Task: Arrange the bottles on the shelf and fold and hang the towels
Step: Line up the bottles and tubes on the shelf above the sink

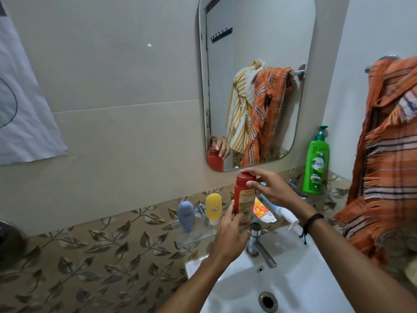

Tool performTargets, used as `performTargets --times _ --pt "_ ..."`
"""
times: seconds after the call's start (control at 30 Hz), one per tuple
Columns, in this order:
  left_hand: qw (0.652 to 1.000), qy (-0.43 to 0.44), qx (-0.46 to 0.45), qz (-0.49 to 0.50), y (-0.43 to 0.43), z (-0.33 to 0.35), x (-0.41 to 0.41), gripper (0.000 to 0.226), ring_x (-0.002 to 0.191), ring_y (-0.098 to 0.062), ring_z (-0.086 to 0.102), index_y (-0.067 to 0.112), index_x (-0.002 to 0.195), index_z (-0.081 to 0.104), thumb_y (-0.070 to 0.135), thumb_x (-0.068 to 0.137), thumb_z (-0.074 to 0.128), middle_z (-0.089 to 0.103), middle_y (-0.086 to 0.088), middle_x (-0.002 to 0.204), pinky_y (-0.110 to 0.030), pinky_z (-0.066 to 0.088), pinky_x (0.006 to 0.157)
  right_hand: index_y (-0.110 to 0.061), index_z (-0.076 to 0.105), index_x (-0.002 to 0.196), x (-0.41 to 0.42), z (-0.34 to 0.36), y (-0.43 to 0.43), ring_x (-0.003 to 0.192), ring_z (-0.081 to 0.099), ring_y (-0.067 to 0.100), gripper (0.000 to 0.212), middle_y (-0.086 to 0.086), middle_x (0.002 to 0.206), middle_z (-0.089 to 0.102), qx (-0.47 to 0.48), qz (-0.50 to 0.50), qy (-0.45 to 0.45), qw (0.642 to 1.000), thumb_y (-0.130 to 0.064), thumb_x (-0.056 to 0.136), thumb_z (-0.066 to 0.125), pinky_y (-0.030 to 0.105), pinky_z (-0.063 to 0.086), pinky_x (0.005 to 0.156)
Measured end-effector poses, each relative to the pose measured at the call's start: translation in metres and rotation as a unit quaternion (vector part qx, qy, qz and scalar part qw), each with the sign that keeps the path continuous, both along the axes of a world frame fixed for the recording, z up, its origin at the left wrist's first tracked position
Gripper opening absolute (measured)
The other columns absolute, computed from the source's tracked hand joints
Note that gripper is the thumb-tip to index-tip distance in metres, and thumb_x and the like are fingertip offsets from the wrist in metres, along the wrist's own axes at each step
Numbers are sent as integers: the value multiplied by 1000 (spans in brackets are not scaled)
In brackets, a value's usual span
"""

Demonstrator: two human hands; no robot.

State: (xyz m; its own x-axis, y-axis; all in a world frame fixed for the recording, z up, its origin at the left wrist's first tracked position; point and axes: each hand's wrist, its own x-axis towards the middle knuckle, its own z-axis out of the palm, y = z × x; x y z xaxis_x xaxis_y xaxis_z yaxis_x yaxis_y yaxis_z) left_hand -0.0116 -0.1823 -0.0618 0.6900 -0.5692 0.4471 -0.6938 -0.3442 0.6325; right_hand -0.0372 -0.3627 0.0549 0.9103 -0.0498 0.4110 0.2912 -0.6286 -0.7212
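Red bottle (244, 197) is held upright: right hand (273, 188) fingers grip the cap, left hand (228, 238) grips the base. Blue bottle (185, 215) and yellow bottle (213, 207) stand on the shelf (198, 237); orange towel (383, 154) hangs bunched, not yet folded.

Both hands hold an upright red bottle (244, 197) at the glass shelf (196, 239): the left hand (228, 239) grips its lower part, the right hand (272, 188) pinches its cap. Left of it on the shelf, a yellow tube (213, 207) and a blue-grey tube (186, 214) stand cap down. A green pump bottle (316, 164) stands at the far right, near an orange checked towel (383, 168) bunched on a rail. A white sink (304, 281) lies nearest.
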Motion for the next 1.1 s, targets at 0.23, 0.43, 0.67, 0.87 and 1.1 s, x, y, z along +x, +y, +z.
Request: performTargets --times 0.23,0.43,0.67,0.87,1.1 --pt "996 84 3 24 -10 1 6 57 141 -18 42 27 136 52 25 80 64 25 9 163 -38 46 109 -29 61 127 25 11 -5 102 66 20 31 -2 119 64 -15 32 43 998 -14 99 60 25 56 72" --pt "992 121 16 28 -19 8 11 60 144 -18 39 23 141 47 22 85 68 14 9 168 -32 42 112 -35 59 126 33 11 -13 105 65 18 33 -3 121 64 -18 28 48 998 -16 100 58 23 54 74" --pt "990 139 16 35 -28 6 15 65 141 -18 42 23 145 42 24 86 67 10 12 168 -36 44 111 -32 57 135 33 7 -17 111 60 13 37 -7 126 61 -33 13 47 998 -19 101 58 35 55 91" --pt "990 137 14 41 -29 -1 20 59 146 -17 36 24 141 46 24 86 67 13 10 168 -37 40 114 -39 39 150 25 4 -16 128 49 12 60 -6 145 48 -35 16 45 998 -13 99 59 34 47 103" --pt "989 139 11 52 -29 -17 18 56 143 -16 40 34 132 48 33 80 70 19 13 165 -42 47 108 -28 61 129 -14 -32 -31 110 61 16 45 3 118 60 67 -144 -84 984 -4 91 69 28 51 94"
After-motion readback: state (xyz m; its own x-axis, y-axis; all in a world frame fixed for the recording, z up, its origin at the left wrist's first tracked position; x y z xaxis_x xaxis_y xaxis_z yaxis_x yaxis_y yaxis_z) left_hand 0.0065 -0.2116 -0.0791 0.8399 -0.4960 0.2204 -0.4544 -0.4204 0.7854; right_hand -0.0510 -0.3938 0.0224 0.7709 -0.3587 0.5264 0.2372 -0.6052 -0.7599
